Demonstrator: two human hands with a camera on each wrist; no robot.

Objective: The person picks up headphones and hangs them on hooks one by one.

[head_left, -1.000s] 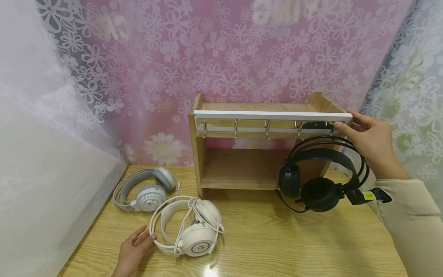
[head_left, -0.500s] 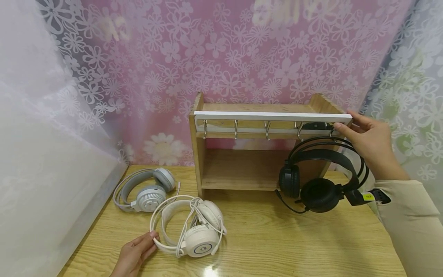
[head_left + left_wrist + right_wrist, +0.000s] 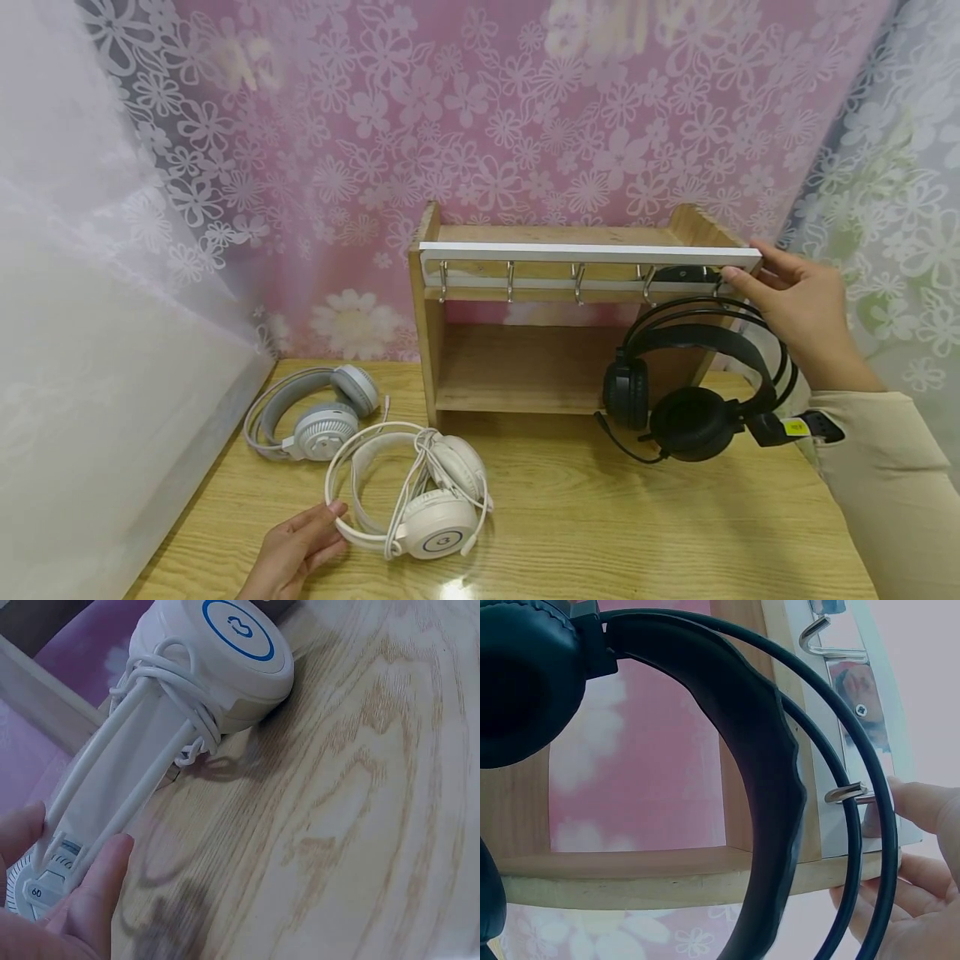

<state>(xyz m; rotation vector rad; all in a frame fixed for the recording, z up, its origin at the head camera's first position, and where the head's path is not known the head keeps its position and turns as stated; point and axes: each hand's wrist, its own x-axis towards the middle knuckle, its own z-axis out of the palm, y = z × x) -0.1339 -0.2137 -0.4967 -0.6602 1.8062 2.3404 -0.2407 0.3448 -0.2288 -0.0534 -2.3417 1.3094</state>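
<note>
My left hand point(image 3: 300, 546) pinches the headband of a white headset point(image 3: 437, 533) between thumb and fingers. In the left wrist view, the band stands off the table, and white cable point(image 3: 180, 686) is wound round it by the ear cup. I cannot tell whether the cups touch the table. My right hand point(image 3: 806, 308) grips the right end of a white hook rail point(image 3: 547, 252), thumb in front and fingers behind. Below it a black headset point(image 3: 693, 425) hangs by its outer bands on the end hook point(image 3: 845, 793).
A grey headset point(image 3: 326, 429) lies behind the white one at the left. The rail runs along the front of a wooden shelf point(image 3: 423, 333), with several metal hooks point(image 3: 579, 283) bearing nothing. Floral curtains point(image 3: 480, 150) hang behind.
My left fingers have closed on the white headset's band, and the headset has shifted and turned slightly to the right. My right hand and the black headset stay nearly where they were.
</note>
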